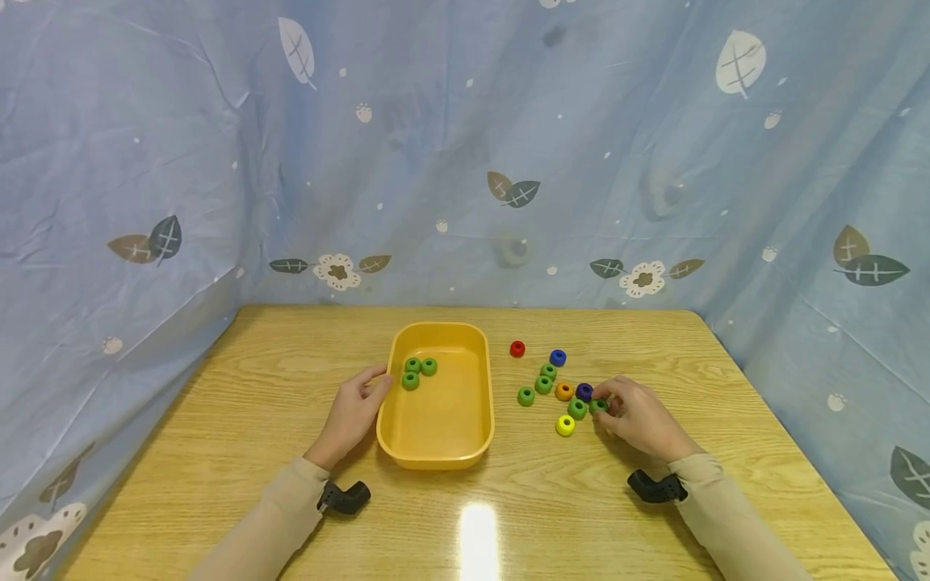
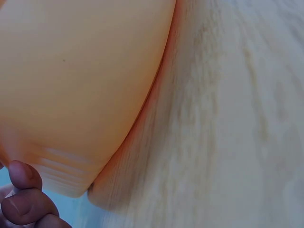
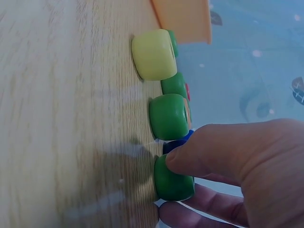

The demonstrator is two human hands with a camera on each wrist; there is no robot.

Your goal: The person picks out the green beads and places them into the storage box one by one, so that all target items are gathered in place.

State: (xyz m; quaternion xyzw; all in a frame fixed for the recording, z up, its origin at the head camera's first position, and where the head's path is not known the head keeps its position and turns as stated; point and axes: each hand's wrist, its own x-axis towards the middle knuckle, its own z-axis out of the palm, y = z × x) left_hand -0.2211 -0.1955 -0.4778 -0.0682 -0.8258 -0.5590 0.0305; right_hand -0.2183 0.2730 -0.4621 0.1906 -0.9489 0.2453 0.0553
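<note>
Right hand (image 1: 639,418) is pinching a green ring (image 1: 599,406) that is sitting on the table (image 1: 218,452); in the right wrist view the thumb is lying over the ring's top and the fingers (image 3: 199,213) are curling beneath it, so the ring (image 3: 173,179) is lying at the fingertips, at 9 o'clock of the palm in the head view. The ring is still touching the wood. Just beside it at 9 o'clock a second green ring (image 1: 577,407) is standing, with a purple ring (image 1: 584,392) at 11 o'clock and a yellow ring (image 1: 565,424) at 8 o'clock. An orange ring (image 1: 563,391), three more green rings, a blue ring (image 1: 557,357) and a red ring (image 1: 517,349) are lying further toward 10 and 11 o'clock.

Left hand (image 1: 353,411) is resting against the left wall of the yellow tray (image 1: 436,456), fingers loosely bent against the rim, gripping nothing. The tray is holding three green rings (image 1: 419,371) in its far left corner, at 1 o'clock of that hand
</note>
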